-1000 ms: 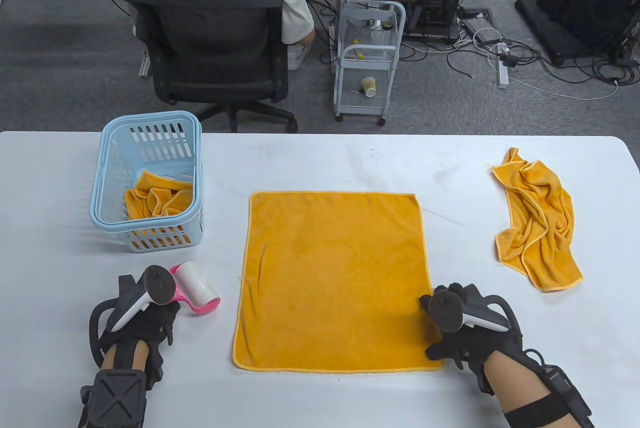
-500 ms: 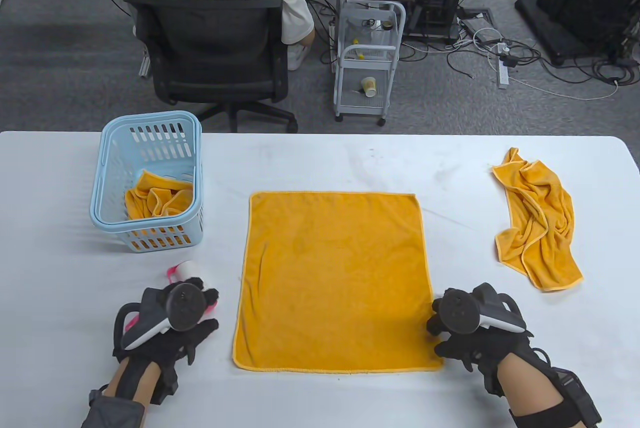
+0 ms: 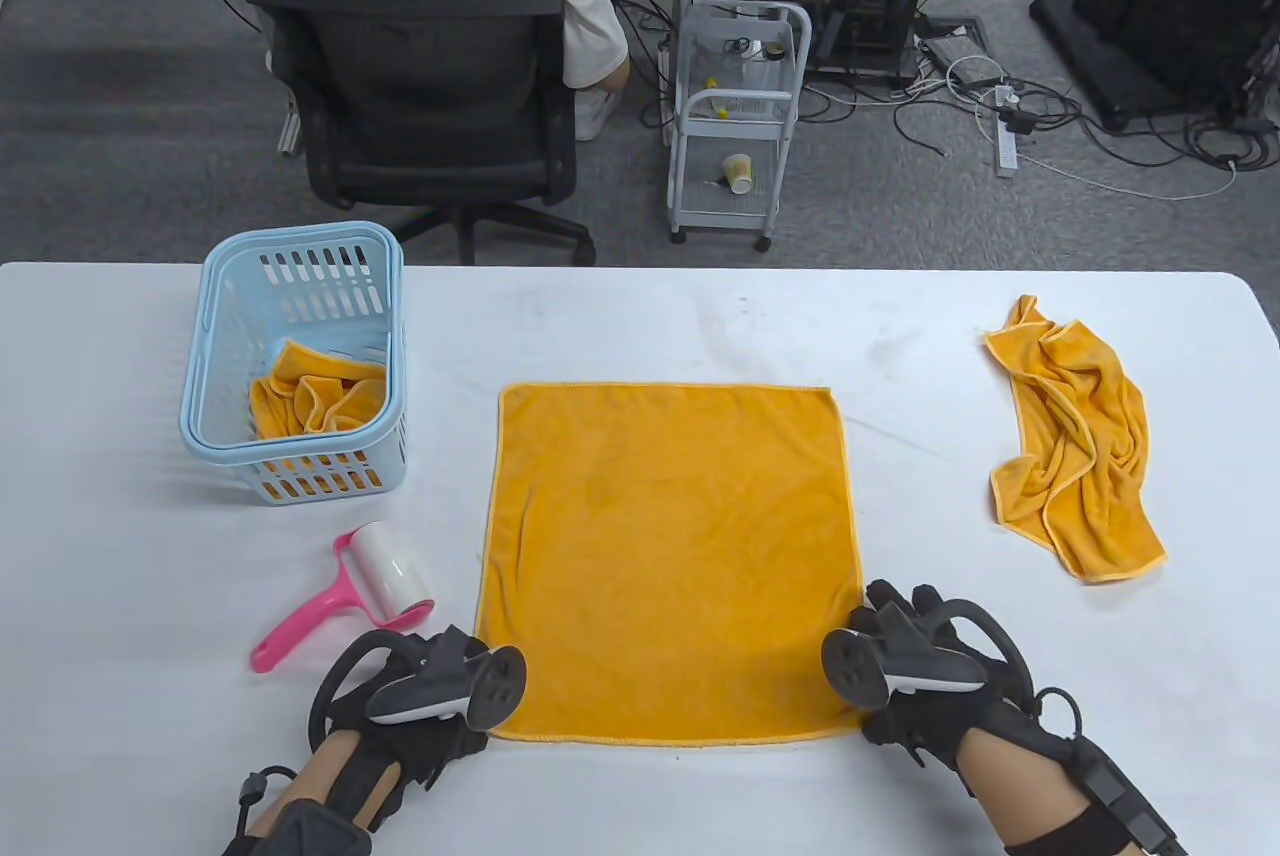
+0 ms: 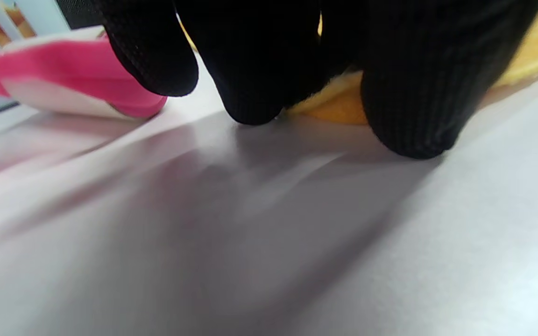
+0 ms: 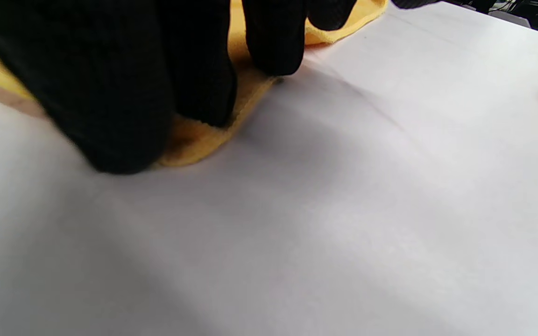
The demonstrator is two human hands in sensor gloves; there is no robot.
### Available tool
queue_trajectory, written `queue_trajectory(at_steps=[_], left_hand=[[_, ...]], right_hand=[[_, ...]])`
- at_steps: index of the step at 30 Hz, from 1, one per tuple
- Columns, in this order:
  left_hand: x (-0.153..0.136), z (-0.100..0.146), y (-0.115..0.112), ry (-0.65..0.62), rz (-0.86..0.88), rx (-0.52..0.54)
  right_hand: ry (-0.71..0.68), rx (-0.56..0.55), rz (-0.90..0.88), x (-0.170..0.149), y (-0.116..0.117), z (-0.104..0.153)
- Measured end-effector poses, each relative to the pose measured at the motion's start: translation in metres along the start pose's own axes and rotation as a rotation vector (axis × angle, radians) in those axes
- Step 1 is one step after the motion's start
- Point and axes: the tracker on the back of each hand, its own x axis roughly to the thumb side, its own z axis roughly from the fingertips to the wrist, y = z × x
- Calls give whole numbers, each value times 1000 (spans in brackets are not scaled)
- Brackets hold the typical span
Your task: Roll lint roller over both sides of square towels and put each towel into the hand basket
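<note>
An orange towel [image 3: 670, 546] lies spread flat on the middle of the white table. My left hand [image 3: 450, 696] is at its near left corner; in the left wrist view the fingers [image 4: 250, 70] curl down around that corner [image 4: 334, 100]. At the near right corner my right hand [image 3: 900, 666] pinches the hem [image 5: 194, 135] with its fingers [image 5: 194, 70]. The pink lint roller [image 3: 385, 571] lies loose on the table just left of the towel. A light blue basket [image 3: 300, 238] at the far left holds one crumpled orange towel [image 3: 315, 396].
Another crumpled orange towel [image 3: 1080, 456] lies at the table's right side. Beyond the far edge a person sits in a black office chair [image 3: 420, 96], and a white trolley [image 3: 735, 116] stands on the floor among cables.
My left hand has let go of the lint roller, which now lies on the table, and moved right to the towel's near left corner. My right hand has tilted and closed on the near right corner.
</note>
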Motion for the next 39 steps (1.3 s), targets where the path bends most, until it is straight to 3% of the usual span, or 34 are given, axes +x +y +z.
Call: queue_trajectory(at_steps=[5,9,14,20,25,29,32,34,35,39], left_hand=[[-3,2,7,0,21,17],[-21,33,48,11,146,175],[-44,97,119,63,169,440],[-63,188,204,112,182,765],[-78,225,250,155,219,908],[-93,206,265,173,292,875],[-101,164,258,186,354,785],[-102,125,244,214,359,695],[-99,98,232,244,346,637],[-91,19,190,320,300,470]], right_hand=[[-20,2,-199,-22,-2,2],[-35,-72,-468,-58,-28,21],[-88,-249,-648,-93,-88,66],[-196,-513,-729,-115,-185,144],[-239,-672,-765,-128,-244,187],[-229,-647,-866,-149,-257,175],[-179,-551,-971,-166,-240,137],[-120,-459,-1012,-174,-218,105],[-70,-406,-1044,-179,-196,77],[47,-273,-1144,-180,-133,7]])
